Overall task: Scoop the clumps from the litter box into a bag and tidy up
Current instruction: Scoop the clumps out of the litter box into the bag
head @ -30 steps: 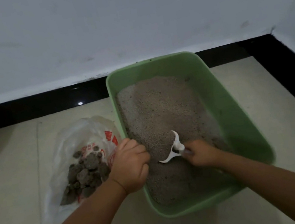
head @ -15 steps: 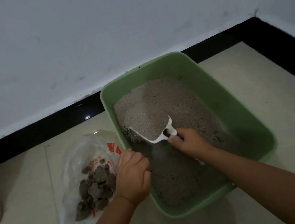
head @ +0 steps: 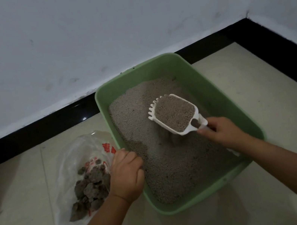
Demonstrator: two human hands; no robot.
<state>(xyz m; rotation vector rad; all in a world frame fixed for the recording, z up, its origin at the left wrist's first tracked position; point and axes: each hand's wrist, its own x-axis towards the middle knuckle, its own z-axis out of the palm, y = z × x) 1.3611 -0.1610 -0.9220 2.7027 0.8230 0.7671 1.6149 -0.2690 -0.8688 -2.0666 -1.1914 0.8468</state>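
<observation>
a: where's the scoop (head: pixel 175 115) now?

b: over the right half of the green litter box (head: pixel 226 103), heaped with loose litter. the right hand (head: pixel 224 133) is closed around its handle. the left hand (head: pixel 127 176) is curled over the box's left rim, seemingly gripping it, beside the bag (head: pixel 79 153) of clumps (head: pixel 91 186).

a: how should it go?

b: i'd shake it gently, level, above the box, so grains sift through and only clumps stay.

a: which way does it point?

b: toothed edge far-left, handle near-right; its long axis runs that diagonal.

right hand (head: pixel 224 135) holds white scoop (head: pixel 175 114) full of litter above green litter box (head: pixel 220 100); left hand (head: pixel 126 175) grips its rim beside bag (head: pixel 77 163) of clumps (head: pixel 91 188)
</observation>
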